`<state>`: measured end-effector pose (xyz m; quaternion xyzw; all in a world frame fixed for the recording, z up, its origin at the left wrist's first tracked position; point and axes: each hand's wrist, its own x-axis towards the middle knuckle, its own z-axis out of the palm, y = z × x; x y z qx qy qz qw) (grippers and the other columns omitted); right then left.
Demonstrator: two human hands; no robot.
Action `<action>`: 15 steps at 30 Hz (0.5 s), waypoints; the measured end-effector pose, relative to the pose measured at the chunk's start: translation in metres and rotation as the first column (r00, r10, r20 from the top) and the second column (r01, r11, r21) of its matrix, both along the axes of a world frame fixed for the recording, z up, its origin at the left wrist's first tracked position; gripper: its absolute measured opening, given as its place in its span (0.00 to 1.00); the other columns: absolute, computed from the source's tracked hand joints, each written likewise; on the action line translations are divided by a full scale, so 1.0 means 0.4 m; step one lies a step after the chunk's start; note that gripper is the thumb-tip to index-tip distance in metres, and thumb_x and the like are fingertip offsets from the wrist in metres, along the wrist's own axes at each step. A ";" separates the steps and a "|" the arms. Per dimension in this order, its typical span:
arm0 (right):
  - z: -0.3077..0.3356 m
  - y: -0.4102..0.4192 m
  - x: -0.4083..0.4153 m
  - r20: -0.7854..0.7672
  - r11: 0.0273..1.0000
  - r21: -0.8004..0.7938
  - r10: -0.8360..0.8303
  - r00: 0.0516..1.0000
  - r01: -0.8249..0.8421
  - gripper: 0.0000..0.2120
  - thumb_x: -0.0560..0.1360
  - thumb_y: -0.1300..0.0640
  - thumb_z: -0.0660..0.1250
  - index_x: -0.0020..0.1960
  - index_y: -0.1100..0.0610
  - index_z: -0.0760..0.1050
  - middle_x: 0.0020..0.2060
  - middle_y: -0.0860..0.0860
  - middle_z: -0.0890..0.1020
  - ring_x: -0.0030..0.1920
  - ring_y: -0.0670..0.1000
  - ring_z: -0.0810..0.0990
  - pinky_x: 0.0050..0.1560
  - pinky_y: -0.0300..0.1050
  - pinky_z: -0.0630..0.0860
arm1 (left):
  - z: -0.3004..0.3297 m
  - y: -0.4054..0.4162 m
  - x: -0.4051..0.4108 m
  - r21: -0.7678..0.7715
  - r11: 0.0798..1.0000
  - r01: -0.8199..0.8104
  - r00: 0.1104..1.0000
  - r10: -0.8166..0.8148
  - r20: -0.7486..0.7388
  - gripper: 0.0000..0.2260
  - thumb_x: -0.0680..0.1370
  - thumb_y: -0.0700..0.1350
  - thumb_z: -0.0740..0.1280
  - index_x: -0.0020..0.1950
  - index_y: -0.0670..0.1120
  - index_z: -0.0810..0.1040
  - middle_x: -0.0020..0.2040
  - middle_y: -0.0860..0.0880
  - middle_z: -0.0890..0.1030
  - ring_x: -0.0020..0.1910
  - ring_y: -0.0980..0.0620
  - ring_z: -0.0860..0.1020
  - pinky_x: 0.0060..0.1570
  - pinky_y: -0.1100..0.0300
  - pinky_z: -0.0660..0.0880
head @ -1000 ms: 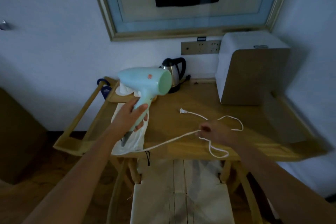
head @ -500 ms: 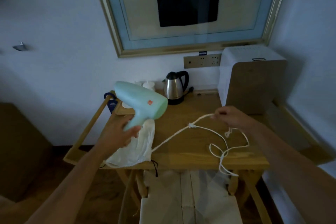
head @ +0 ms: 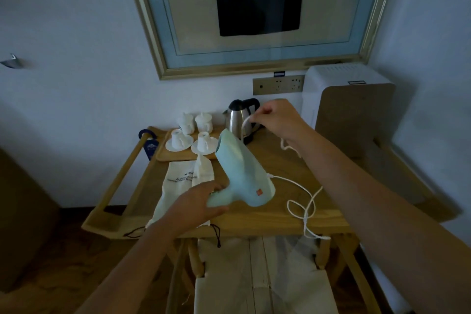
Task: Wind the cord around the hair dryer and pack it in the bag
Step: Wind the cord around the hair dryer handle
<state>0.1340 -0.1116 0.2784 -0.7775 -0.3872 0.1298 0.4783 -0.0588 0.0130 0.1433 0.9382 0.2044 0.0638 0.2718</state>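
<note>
The left hand point(head: 195, 208) is wrapped round the handle of the pale green hair dryer point(head: 242, 173), fingers curled over the top of the handle and thumb underneath, holding the dryer up over the near part of the wooden table point(head: 275, 214) with its barrel pointing away and to the left. The right hand point(head: 275, 116) is raised farther back, in front of the steel kettle point(head: 238, 118), and pinches the white cord point(head: 303, 201) between thumb and curled fingers; a short arc of cord shows just left of the fingertips. More of the cord leaves the dryer's near end, runs right across the table, loops on itself near the front edge and hangs over it. The cream drawstring bag point(head: 181, 186) lies flat on the table just under and left of the dryer, its dark drawstrings dangling off the front edge. Behind the bag sits a wooden tray point(head: 163, 154) with white cups and saucers, and a white appliance point(head: 344, 99) stands at the table's right rear against the wall.
</note>
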 end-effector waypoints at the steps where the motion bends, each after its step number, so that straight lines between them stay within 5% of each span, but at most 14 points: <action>1: 0.006 0.013 -0.020 0.022 1.000 0.004 0.004 1.000 -0.005 0.06 0.73 0.56 0.67 0.46 0.59 0.79 0.38 0.48 0.78 0.39 0.44 0.74 0.36 0.34 0.66 | 0.005 -0.001 0.001 0.014 1.000 -0.016 1.000 0.016 0.006 0.24 0.70 0.56 0.71 0.63 0.56 0.70 0.56 0.54 0.76 0.52 0.58 0.74 0.51 0.62 0.73; 8: 0.086 0.041 -0.096 -0.038 0.978 0.207 -0.020 0.999 0.027 0.07 0.74 0.55 0.66 0.46 0.58 0.79 0.37 0.48 0.79 0.38 0.42 0.75 0.31 0.30 0.69 | 0.046 0.002 -0.002 0.193 0.968 -0.158 0.987 0.163 -0.007 0.37 0.67 0.54 0.73 0.71 0.45 0.62 0.67 0.47 0.68 0.61 0.50 0.72 0.55 0.58 0.73; 12: 0.089 0.026 -0.101 0.122 0.984 0.176 -0.047 0.991 0.025 0.07 0.74 0.56 0.66 0.44 0.59 0.80 0.35 0.48 0.79 0.35 0.42 0.75 0.31 0.30 0.69 | 0.017 0.009 -0.033 0.091 0.981 -0.172 0.979 0.180 -0.091 0.21 0.72 0.58 0.68 0.58 0.47 0.76 0.53 0.49 0.79 0.49 0.54 0.77 0.50 0.56 0.77; 15: 0.043 0.029 -0.079 0.240 0.991 0.034 -0.134 0.961 0.130 0.06 0.75 0.56 0.64 0.42 0.57 0.77 0.31 0.45 0.74 0.31 0.41 0.71 0.31 0.32 0.63 | 0.021 -0.017 -0.064 0.089 0.992 -0.087 0.989 0.097 -0.114 0.18 0.72 0.56 0.68 0.58 0.49 0.75 0.49 0.54 0.76 0.45 0.58 0.74 0.39 0.70 0.71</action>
